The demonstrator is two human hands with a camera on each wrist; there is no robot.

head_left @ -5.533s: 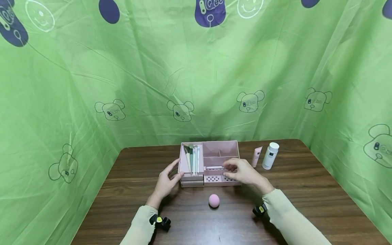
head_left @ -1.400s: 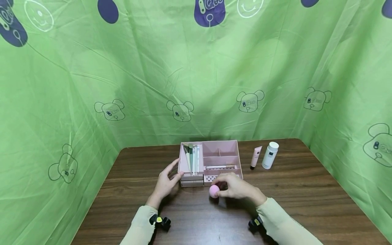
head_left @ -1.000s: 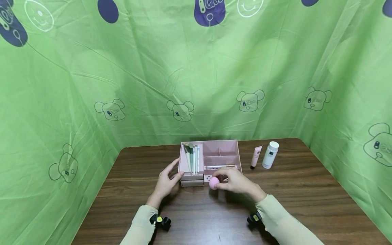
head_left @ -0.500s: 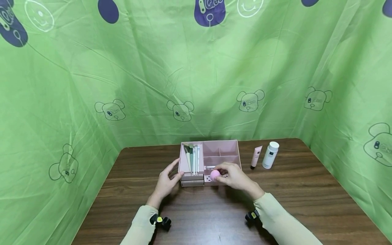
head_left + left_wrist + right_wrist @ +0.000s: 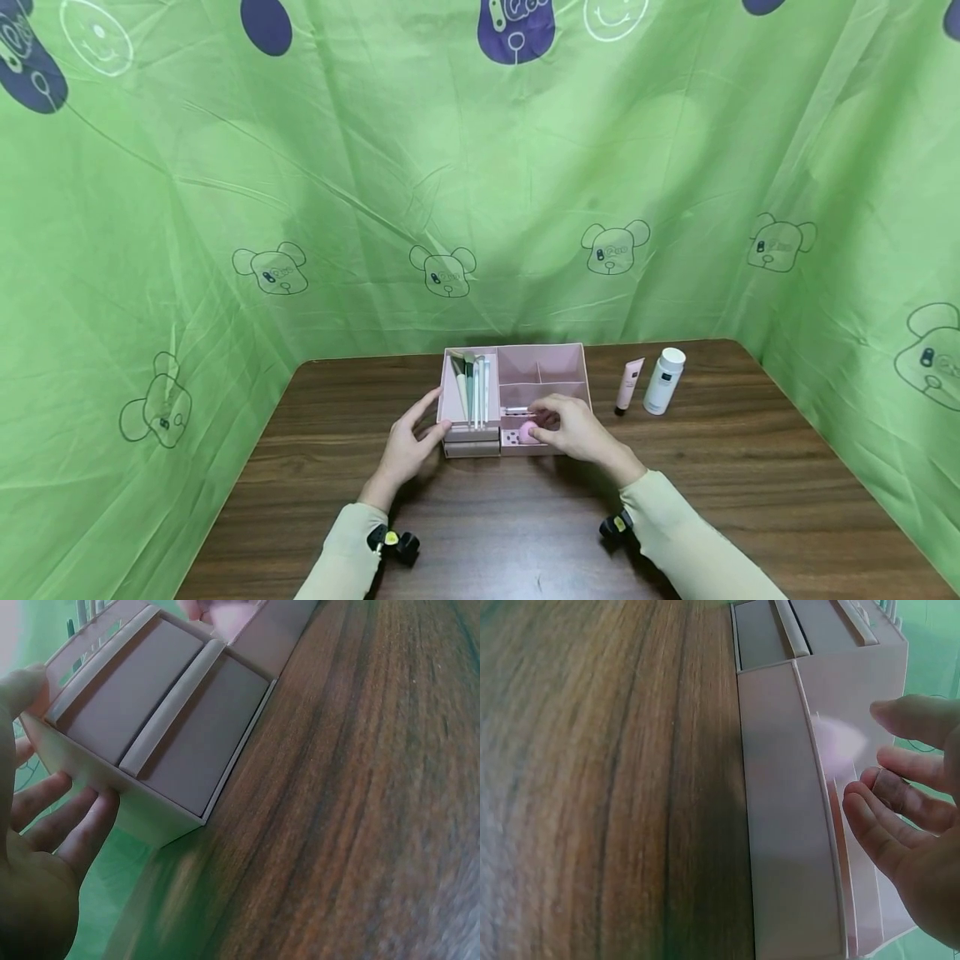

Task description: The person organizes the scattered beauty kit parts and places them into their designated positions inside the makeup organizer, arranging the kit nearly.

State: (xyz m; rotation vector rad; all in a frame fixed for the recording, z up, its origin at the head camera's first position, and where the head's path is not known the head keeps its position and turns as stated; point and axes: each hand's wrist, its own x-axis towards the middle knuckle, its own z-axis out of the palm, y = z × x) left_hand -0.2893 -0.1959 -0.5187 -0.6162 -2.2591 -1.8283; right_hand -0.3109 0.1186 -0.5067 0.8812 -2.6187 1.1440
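A pink desk organizer stands at the back of the table. Fingers of my left hand touch its left side, the thumb resting at its front left corner; in the left wrist view the fingers are spread and fairly straight. A small pink ball sits in the organizer's front compartment, blurred in the right wrist view. My right hand hovers over that compartment. In the right wrist view its thumb and loosely bent fingers stand apart from the ball.
Several makeup brushes lie in the left top tray, above two drawers. A slim pen-like stick lies in the middle compartment, partly behind the right hand. Right of the organizer stand a pink tube and a white bottle.
My right hand let go of the slim stick in the middle compartment, then picked the pink ball off the table and carried it into the front compartment. The left hand stayed put.
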